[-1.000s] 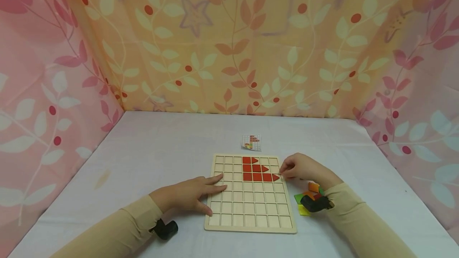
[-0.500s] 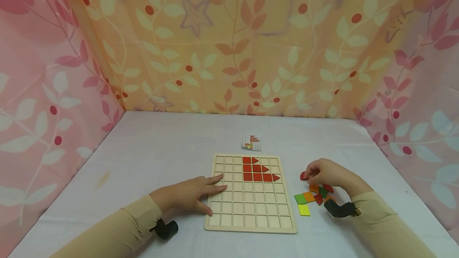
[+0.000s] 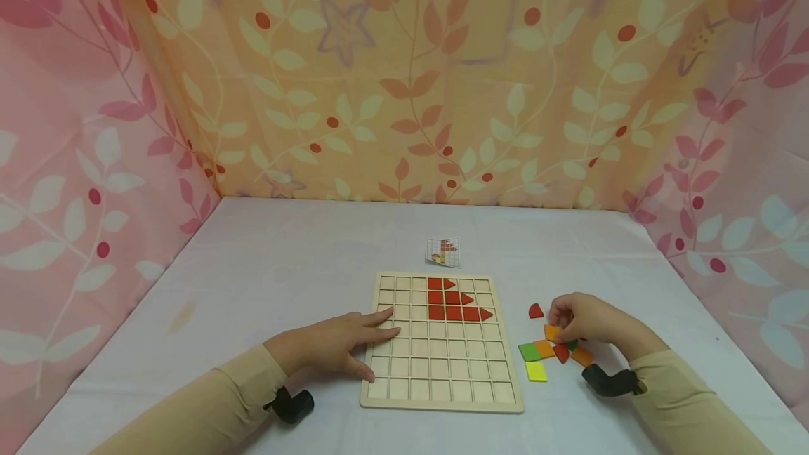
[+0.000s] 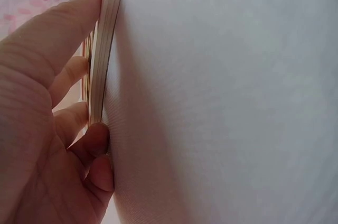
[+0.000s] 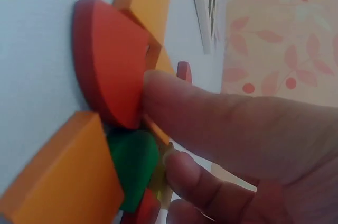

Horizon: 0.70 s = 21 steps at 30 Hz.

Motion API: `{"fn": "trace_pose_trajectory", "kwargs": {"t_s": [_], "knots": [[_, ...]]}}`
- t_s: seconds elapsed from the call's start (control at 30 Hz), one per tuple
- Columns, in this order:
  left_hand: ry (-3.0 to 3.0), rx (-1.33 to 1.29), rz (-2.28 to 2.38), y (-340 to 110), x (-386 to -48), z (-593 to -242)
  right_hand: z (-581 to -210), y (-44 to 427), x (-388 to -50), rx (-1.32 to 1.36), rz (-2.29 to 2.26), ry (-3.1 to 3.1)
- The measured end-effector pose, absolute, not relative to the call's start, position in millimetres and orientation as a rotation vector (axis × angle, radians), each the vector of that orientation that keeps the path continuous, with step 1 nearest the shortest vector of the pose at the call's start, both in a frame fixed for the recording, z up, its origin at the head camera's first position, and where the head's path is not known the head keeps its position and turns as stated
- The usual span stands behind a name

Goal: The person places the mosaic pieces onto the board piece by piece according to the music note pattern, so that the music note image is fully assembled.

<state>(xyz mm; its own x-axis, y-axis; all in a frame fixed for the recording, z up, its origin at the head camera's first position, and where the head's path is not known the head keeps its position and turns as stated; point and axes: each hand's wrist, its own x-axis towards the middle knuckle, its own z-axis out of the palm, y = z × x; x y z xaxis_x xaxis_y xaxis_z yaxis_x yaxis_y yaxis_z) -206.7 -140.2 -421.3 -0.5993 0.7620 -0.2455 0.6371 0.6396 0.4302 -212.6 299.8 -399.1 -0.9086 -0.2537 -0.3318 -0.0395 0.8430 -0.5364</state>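
My left hand (image 3: 331,343) lies with spread fingers on the left edge of a pale wooden grid board (image 3: 439,403); the left wrist view has the thumb on the board's edge (image 4: 108,44). Red square and pointed tiles (image 3: 454,312) fill parts of its three top rows. At the right, my right hand (image 3: 590,318) reaches into a loose group of coloured tiles, beside an orange tile (image 3: 552,333). In the right wrist view the thumb is against or just behind a red rounded tile (image 5: 113,63), with a green tile (image 5: 134,163) below. Thumb and fingertips stand apart.
A small pattern card (image 3: 444,252) lies behind the board. A red rounded tile (image 3: 536,310) lies apart from the group, while a light green tile (image 3: 529,352) and a yellow tile (image 3: 536,371) lie at its near side. Patterned cloth walls (image 3: 404,76) enclose the white table.
My right hand moved from the board's right edge to the loose tiles, set down a red rounded tile, then shifted slightly right and nearer. The left hand stays put.
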Motion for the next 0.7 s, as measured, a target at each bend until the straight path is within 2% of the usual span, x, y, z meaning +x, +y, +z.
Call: {"fn": "trace_pose_trajectory", "kwargs": {"t_s": [0.4, 0.7], "knots": [[2.455, 1.111, 0.419, -140, -205, -420, -385, 284, -218, -0.202, -0.773, 2.659], [2.453, 1.111, 0.423, -140, -204, -416, -380, 238, -226, -0.373, -0.918, 2.69]]}}
